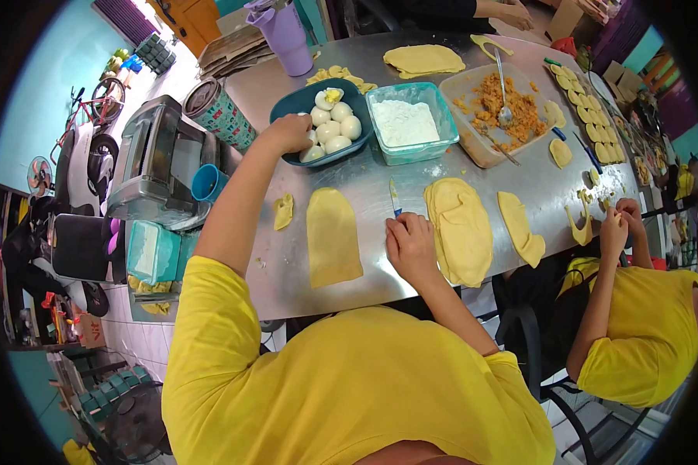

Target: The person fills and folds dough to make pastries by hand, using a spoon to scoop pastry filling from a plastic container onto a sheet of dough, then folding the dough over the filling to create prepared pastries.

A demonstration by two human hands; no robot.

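My left hand point(291, 133) is over the left rim of a dark blue bowl point(362, 87), its fingers curled against a peeled boiled egg point(312, 138); the fingertips are partly hidden. Several white boiled eggs fill the bowl, and one at the top shows crumbled yolk. My right hand point(411, 244) is closed round the blue handle of a small knife point(393, 195), whose blade points away from me over the metal table. Left of it lies a flat strip of yellow dough point(333, 236). Close on its right is a folded stack of dough point(459, 232).
A teal tub of flour point(412, 153) adjoins the bowl. Beyond it, a clear tub point(485, 159) holds orange filling and spoons. Dough scraps lie about the metal table point(384, 174). At left stands a dough-rolling machine point(151, 167). A co-worker in yellow point(644, 333) sits at right.
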